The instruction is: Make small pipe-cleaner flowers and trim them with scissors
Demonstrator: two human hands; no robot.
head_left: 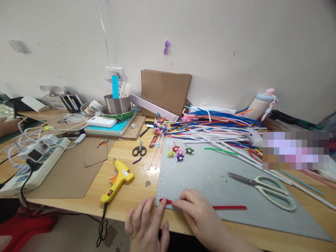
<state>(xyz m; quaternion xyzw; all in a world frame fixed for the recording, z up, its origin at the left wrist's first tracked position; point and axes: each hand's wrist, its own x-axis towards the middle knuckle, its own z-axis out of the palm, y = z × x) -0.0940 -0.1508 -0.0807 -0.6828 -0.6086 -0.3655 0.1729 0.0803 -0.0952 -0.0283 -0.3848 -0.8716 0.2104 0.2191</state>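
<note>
A red pipe cleaner [229, 207] lies along the front edge of the grey cutting mat [204, 178], its left end folded into a thicker piece. My right hand [198, 211] pinches it near that end, covering its middle part. My left hand [147, 222] has its fingers spread, and the index fingertip presses the folded left end against the mat. Several small pipe-cleaner flowers [180, 152] in red, yellow, pink, blue and green sit at the mat's upper left. Large scissors [262, 187] with pale green handles rest partly open on the right of the mat.
A yellow glue gun [119, 178], small black scissors [139, 149] and cardboard [65, 171] are left of the mat. A power strip [39, 169] with tangled cables stands farther left. Pipe cleaners [223, 122] are heaped behind the mat. Another person's hand [9, 126] shows at far left.
</note>
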